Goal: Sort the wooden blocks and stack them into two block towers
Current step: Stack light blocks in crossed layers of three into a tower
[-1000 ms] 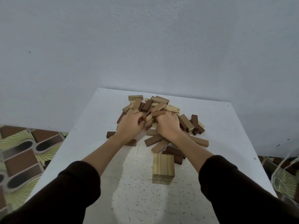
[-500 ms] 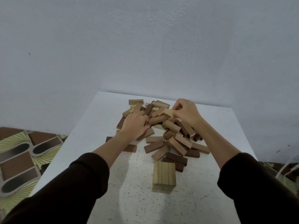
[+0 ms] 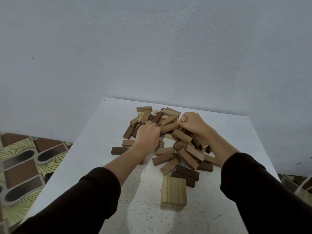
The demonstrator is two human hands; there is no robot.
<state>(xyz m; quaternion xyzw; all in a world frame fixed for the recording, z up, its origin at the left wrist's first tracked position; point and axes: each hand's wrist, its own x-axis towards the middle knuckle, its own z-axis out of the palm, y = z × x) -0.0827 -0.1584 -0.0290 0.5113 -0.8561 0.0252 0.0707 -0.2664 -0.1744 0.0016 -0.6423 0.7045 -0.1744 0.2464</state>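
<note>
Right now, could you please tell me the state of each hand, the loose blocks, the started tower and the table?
left hand: fingers curled into the pile, what it holds is hidden.
right hand: pinching a light block at the pile's far edge.
block pile: loose, light and dark mixed, unsorted.
light tower: upright, low, standing nearest the camera.
table: white, carrying everything.

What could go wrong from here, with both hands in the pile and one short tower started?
Both the left hand and right hand dig into the mixed pile; loosened blocks could slide toward the light tower and knock it. Dark blocks already lie right beside it. Light and mid-brown shades look close, so mis-sorting seems possible.
</note>
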